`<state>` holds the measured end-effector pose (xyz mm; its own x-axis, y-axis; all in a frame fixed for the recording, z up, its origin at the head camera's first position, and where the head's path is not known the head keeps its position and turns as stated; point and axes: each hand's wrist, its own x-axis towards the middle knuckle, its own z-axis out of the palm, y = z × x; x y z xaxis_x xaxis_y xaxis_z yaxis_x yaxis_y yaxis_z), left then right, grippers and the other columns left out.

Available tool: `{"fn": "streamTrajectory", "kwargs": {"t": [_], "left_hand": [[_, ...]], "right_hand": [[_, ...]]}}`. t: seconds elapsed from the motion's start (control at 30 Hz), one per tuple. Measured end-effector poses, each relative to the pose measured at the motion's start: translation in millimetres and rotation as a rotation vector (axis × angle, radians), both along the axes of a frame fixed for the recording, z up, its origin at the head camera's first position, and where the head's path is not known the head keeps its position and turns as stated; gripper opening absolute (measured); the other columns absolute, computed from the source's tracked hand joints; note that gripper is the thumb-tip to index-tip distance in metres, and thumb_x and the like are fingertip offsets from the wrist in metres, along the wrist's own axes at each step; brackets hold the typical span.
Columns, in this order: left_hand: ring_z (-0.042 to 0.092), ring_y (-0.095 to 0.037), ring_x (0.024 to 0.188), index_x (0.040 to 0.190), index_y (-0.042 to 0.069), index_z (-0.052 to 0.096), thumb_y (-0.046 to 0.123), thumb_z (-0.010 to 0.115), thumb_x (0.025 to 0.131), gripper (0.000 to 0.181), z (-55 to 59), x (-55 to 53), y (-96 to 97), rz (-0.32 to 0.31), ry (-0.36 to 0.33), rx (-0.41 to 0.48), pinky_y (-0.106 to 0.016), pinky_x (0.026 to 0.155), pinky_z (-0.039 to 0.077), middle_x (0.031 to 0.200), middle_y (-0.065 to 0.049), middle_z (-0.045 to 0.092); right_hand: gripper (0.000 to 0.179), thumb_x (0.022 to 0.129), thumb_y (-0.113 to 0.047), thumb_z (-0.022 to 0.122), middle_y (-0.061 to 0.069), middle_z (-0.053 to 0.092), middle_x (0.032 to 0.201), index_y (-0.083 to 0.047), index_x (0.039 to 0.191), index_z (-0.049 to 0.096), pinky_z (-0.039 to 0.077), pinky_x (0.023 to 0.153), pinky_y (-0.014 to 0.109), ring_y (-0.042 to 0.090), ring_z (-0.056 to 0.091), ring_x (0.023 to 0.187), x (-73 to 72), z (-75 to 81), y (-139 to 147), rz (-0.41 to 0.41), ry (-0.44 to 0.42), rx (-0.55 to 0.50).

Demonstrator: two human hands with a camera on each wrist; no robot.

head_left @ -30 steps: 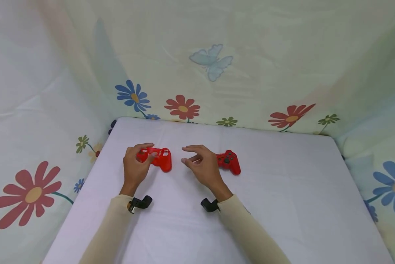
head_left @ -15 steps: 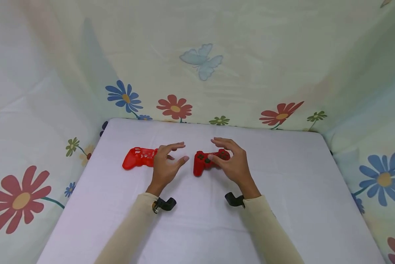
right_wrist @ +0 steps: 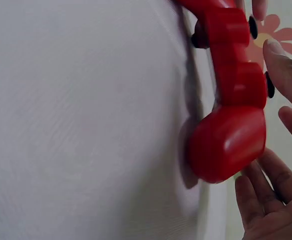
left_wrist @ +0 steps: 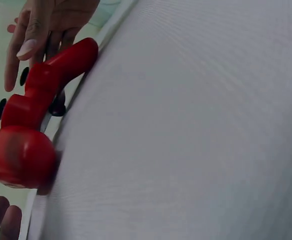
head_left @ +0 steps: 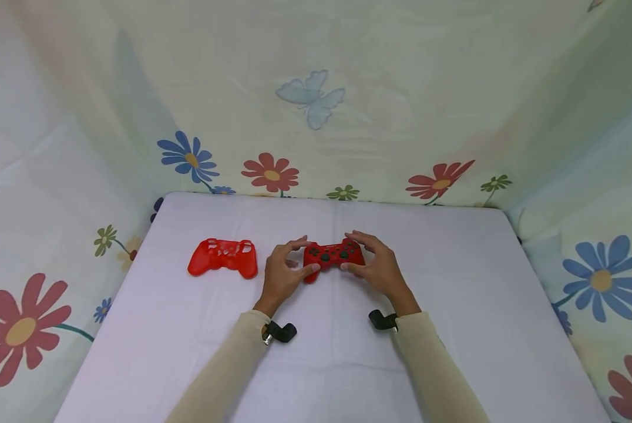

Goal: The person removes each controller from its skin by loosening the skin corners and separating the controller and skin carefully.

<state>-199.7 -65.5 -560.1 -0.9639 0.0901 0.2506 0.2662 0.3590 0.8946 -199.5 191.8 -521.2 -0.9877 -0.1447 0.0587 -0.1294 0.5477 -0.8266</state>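
Note:
A red game controller [head_left: 333, 255] with dark buttons and thumbsticks lies face up on the white-covered table. At its left end is my left hand [head_left: 281, 275], thumb by the near grip and fingers reaching toward the far edge. My right hand [head_left: 382, 270] spreads round the right end in the same way. In the right wrist view, the right fingers [right_wrist: 271, 187] lie loosely behind the controller's rounded handle [right_wrist: 228, 145], with the thumb above. Whether either hand touches it is hard to tell. Left of my left hand lies a red controller cover [head_left: 202, 261] with cut-out holes.
White cloth covers the table [head_left: 316, 376], whose far edge meets a hanging curtain [head_left: 400, 106] printed with flowers and a butterfly. Curtains also hang at both sides. Small black cameras [head_left: 383, 320] sit on both wrists.
Both hands have moved right: the left from over the cover to the controller's left end, the right to its right end. The view has turned slightly right.

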Motion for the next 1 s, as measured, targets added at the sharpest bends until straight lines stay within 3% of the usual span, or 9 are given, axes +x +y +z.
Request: {"fn": "streamTrajectory", "kwargs": {"t": [0.3,0.47,0.63,1.0], "left_hand": [[0.071,-0.02,0.107,0.137,0.021,0.07,0.033,0.092,0.085,0.058,-6.4,-2.7,2.1,-0.007,0.02,-0.009,-0.031,0.079,0.062,0.145,0.002,0.069],[0.071,-0.015,0.097,0.138,0.026,0.069,0.032,0.093,0.084,0.059,-5.2,-2.3,3.3,0.002,-0.01,-0.019,-0.029,0.076,0.061,0.131,0.008,0.073],[0.071,-0.013,0.089,0.137,0.031,0.068,0.031,0.092,0.084,0.058,-5.0,-2.4,4.4,0.002,-0.015,-0.02,-0.028,0.073,0.06,0.127,0.01,0.075],[0.072,-0.015,0.087,0.139,0.019,0.07,0.029,0.091,0.087,0.057,-4.3,-1.5,7.9,-0.001,-0.025,-0.02,-0.026,0.066,0.056,0.128,0.005,0.077]], "right_hand": [[0.074,0.083,-0.022,0.093,0.003,0.057,0.158,-0.028,0.149,0.061,0.042,0.122,0.052,0.03,0.054,0.146,-3.6,-14.3,5,0.007,-0.048,-0.021],[0.072,0.082,-0.024,0.094,0.005,0.059,0.155,-0.034,0.147,0.063,0.041,0.122,0.054,0.031,0.053,0.145,-4.1,-16.7,7,-0.005,-0.06,-0.009],[0.072,0.081,-0.024,0.095,0.007,0.065,0.147,-0.036,0.145,0.064,0.051,0.111,0.054,0.033,0.064,0.131,-3.9,-18.2,8,-0.03,-0.072,-0.004],[0.071,0.08,-0.021,0.095,0.009,0.065,0.145,-0.032,0.144,0.066,0.057,0.106,0.051,0.031,0.063,0.131,4.6,-20.1,7,-0.085,-0.07,-0.006]]}}
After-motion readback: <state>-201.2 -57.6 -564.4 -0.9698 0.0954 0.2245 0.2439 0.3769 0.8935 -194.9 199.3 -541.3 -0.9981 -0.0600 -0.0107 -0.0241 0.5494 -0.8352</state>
